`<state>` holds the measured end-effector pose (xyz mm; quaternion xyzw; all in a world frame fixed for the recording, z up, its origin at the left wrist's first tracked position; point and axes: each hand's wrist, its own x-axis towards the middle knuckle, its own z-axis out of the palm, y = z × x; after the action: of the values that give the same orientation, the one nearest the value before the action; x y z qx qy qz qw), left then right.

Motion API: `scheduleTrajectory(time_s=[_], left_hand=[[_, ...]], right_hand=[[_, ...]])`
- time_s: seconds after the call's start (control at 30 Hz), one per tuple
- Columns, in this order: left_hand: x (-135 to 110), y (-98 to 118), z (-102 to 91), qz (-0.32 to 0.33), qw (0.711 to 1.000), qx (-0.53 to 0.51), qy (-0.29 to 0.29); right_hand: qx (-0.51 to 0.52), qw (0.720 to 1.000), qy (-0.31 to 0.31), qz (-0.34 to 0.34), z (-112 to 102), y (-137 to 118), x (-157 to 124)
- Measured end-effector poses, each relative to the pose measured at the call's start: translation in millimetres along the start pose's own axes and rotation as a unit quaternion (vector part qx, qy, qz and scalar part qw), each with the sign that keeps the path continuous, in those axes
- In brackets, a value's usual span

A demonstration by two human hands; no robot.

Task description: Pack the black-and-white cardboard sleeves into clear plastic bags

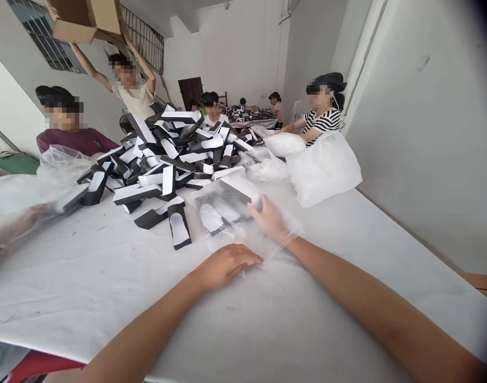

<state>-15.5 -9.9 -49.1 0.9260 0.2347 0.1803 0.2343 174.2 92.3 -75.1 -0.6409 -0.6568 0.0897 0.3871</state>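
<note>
A clear plastic bag [243,234] lies on the white-covered table in front of me, with several black and white pieces inside. My right hand [270,219] reaches into the bag, its fingers closed on a black and white folded paper box [240,187]. At the near edge of the bag, my left hand [229,263] rests with its fingers against the plastic; how firmly they pinch it is hidden. Just left of the bag, one loose box [179,226] lies on the cloth beside the large heap of such boxes [175,154].
Filled white bags [325,167] stand to the right of the heap. At the left edge a co-worker's hand [27,218] is in another plastic bag. A person behind the heap holds up a cardboard box [89,21]. Other people sit around the table [107,282].
</note>
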Motion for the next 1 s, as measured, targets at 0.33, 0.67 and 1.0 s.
scheduleTrajectory(time_s=[0.33,0.67,1.0], left_hand=[[2.3,2.9,0.0,0.010,1.000,0.012,-0.010],[1.4,4.7,-1.2,0.009,1.000,0.023,-0.009],[1.1,1.5,0.5,0.004,1.000,0.030,-0.008]], right_hand=[[0.047,0.998,0.011,-0.037,3.2,-4.0,2.0],[-0.027,0.995,-0.044,-0.082,2.7,-8.5,-5.5],[-0.019,0.993,-0.034,-0.108,-4.7,-12.3,-6.6]])
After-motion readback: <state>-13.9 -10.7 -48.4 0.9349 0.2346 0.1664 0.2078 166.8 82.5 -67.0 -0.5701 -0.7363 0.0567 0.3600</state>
